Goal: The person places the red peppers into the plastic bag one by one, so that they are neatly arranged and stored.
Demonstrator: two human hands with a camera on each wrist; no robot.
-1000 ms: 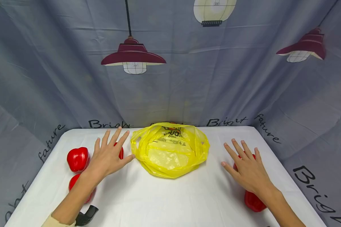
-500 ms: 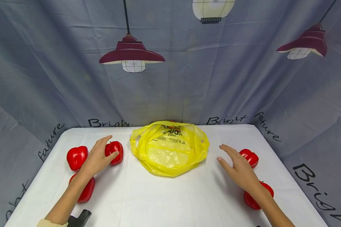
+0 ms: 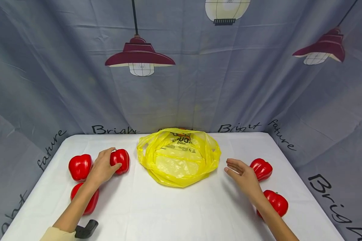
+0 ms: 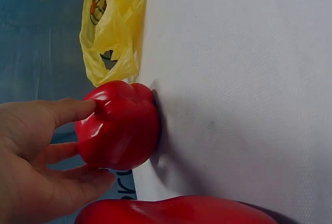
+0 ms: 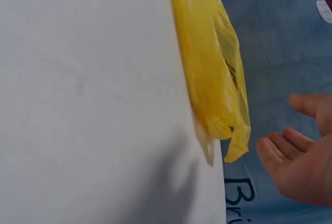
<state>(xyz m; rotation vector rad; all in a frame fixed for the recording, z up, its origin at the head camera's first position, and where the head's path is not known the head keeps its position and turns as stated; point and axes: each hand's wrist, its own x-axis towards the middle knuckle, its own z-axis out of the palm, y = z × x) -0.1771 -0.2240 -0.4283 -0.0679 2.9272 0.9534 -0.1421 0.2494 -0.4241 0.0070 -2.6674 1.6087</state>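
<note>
My left hand (image 3: 102, 170) is at the red bell pepper (image 3: 120, 161) just left of the yellow plastic bag (image 3: 157, 174). In the left wrist view the thumb presses on one side of this bell pepper (image 4: 122, 128), and the fingers curl round its other side. The bell pepper stands upright on the white table. My right hand (image 3: 243, 177) hangs over the table right of the bag, fingers relaxed and holding nothing. Its nearest bell pepper (image 3: 261, 169) lies just to its right. The bag sits at the back centre, its mouth spread wide.
Two more red bell peppers, an upper one (image 3: 80, 167) and a lower one (image 3: 90, 203), lie at the left, partly behind my left forearm. Another bell pepper (image 3: 277, 203) is by my right forearm. A grey printed curtain (image 3: 181, 100) rises behind the white table (image 3: 181, 214).
My left hand has come down from spread fingers and taken hold of the bell pepper beside the bag. My right hand has moved left, off the peppers, and its fingers have drawn together.
</note>
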